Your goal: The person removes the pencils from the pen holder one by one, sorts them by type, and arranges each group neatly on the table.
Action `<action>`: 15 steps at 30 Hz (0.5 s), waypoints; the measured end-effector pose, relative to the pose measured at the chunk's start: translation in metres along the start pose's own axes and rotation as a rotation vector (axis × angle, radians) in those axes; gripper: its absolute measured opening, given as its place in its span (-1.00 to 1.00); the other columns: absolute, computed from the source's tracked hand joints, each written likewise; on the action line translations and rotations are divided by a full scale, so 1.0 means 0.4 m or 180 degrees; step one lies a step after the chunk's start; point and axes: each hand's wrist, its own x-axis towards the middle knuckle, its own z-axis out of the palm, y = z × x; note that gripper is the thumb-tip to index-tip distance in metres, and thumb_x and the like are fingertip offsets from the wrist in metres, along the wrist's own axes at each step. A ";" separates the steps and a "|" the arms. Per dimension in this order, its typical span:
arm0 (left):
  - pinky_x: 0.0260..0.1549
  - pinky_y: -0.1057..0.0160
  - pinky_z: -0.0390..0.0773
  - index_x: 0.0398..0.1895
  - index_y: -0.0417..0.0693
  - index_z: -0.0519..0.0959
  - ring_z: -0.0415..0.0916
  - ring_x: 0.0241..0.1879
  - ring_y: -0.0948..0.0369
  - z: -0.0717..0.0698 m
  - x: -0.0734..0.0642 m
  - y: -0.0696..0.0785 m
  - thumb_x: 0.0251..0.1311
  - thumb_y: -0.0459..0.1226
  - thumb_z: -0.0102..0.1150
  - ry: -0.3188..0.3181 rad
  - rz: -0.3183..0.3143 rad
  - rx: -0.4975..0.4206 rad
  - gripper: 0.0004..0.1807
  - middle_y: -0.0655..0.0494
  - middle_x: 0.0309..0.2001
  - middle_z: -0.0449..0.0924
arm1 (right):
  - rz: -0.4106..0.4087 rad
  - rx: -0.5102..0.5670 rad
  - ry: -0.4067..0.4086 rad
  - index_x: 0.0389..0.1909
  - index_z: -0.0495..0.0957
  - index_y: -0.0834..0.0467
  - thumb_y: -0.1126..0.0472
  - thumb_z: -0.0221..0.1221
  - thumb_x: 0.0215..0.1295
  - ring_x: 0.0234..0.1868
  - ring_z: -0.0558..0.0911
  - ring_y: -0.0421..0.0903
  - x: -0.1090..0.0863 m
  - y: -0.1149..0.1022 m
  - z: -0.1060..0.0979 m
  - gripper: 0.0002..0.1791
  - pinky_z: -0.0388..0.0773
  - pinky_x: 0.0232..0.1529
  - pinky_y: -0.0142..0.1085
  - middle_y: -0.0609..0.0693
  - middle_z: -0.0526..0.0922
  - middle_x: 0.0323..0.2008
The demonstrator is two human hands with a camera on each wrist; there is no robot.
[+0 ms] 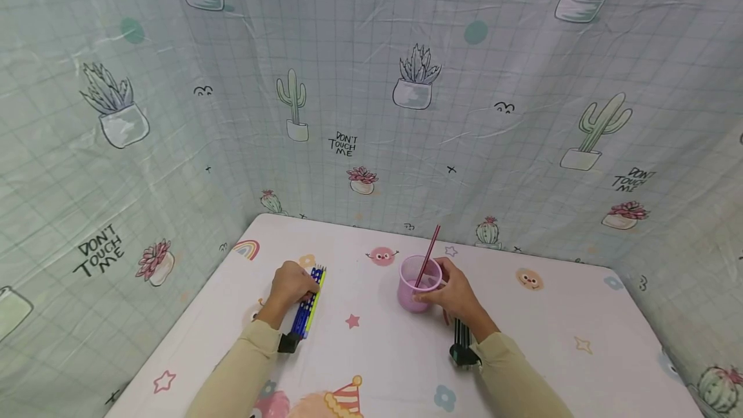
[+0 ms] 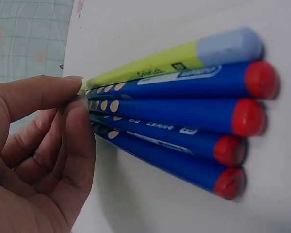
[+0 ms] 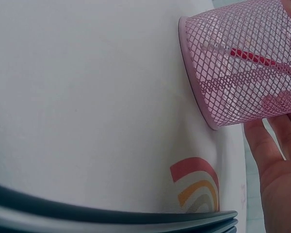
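Note:
My left hand (image 1: 292,282) pinches a bundle of pencils near its far end, thumb against fingers. Several blue pencils (image 2: 179,109) with red ends and pale dimples lie side by side with a yellow-green pencil (image 2: 169,63) that has a pale lilac end. The red ends point back toward me, close over the white tabletop. To the right, my right hand (image 1: 457,289) grips a pink mesh pen cup (image 1: 409,298) around its right side. Inside the cup leans a red pencil (image 1: 429,252), its upper part standing out above the rim. The cup's base is at the tabletop.
The white table cover (image 1: 371,353) carries printed stars, flowers and faces. A curtain (image 1: 371,50) printed with cacti hangs behind the table and along both sides. Dark wrist devices sit under the left wrist (image 1: 289,342) and the right wrist (image 1: 463,353).

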 end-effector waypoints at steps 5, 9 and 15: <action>-0.59 0.37 0.45 -0.64 -0.18 0.69 0.51 -0.67 0.25 0.002 0.003 0.006 0.01 -0.35 0.50 -0.0024 0.0069 -0.0124 -0.81 0.13 -0.75 0.57 | 0.0021 -0.0015 -0.0012 0.32 0.41 0.11 0.07 0.69 -0.15 0.33 0.59 0.12 0.001 0.000 -0.001 -0.03 0.56 0.36 0.07 0.12 0.64 0.25; -0.53 0.36 0.54 -0.49 -0.17 0.74 0.58 -0.57 0.24 0.019 0.000 0.030 0.07 -0.28 0.55 -0.0076 0.0104 -0.0264 -0.84 0.08 -0.60 0.68 | 0.0031 -0.0025 -0.0007 0.31 0.42 0.10 0.08 0.69 -0.15 0.32 0.60 0.12 0.001 -0.002 0.000 -0.03 0.57 0.35 0.07 0.11 0.64 0.24; -0.31 0.29 0.74 -0.26 -0.24 0.77 0.70 -0.39 0.24 0.072 -0.021 0.087 0.07 -0.29 0.58 -0.0304 0.0217 -0.0924 -0.77 -0.05 -0.22 0.77 | 0.0043 -0.0023 -0.0029 0.32 0.41 0.10 0.08 0.69 -0.13 0.34 0.59 0.13 0.004 -0.002 0.000 -0.04 0.55 0.37 0.09 0.12 0.63 0.26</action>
